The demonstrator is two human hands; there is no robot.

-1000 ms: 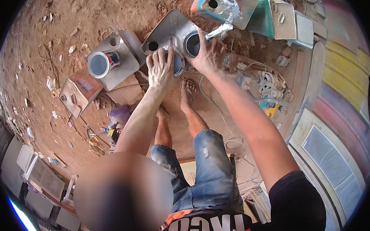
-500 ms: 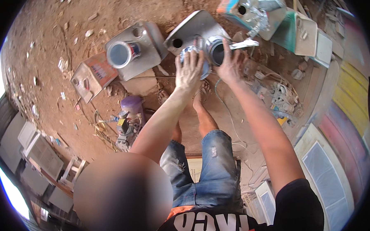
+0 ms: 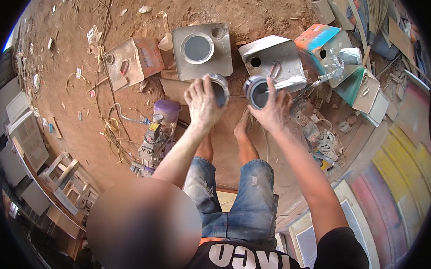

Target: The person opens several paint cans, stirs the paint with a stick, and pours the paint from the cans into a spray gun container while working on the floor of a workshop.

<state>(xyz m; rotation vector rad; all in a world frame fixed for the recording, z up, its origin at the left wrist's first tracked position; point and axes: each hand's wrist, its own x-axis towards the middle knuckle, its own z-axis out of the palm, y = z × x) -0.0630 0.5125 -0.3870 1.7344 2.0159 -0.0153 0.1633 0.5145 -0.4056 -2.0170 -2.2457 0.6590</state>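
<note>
My left hand point(image 3: 202, 104) is wrapped round an open round can point(image 3: 219, 92) with grey contents. My right hand point(image 3: 273, 110) grips a second round can point(image 3: 258, 92), also open and grey inside, its thumb and fingers about the near right rim. Both cans are held side by side with a gap between them. Just beyond, a third round can point(image 3: 197, 48) stands on a square metal tin point(image 3: 183, 64). Farther right lies another square tin point(image 3: 282, 59), with a dark round hole and a red handle, near the can in my right hand.
An orange-sided tin point(image 3: 147, 58) is at the far left. At right are an orange-blue tin point(image 3: 317, 36) and a green-sided tin point(image 3: 362, 89). A purple-topped machine point(image 3: 166, 110) with hoses stands left of my legs; tangled cords point(image 3: 329, 146) lie to the right. A broom point(image 3: 374, 17) leans far right.
My hands have moved apart, each with a can, and nearer to me, away from the square tin. The view has swung, and the cans' open tops now show more fully.
</note>
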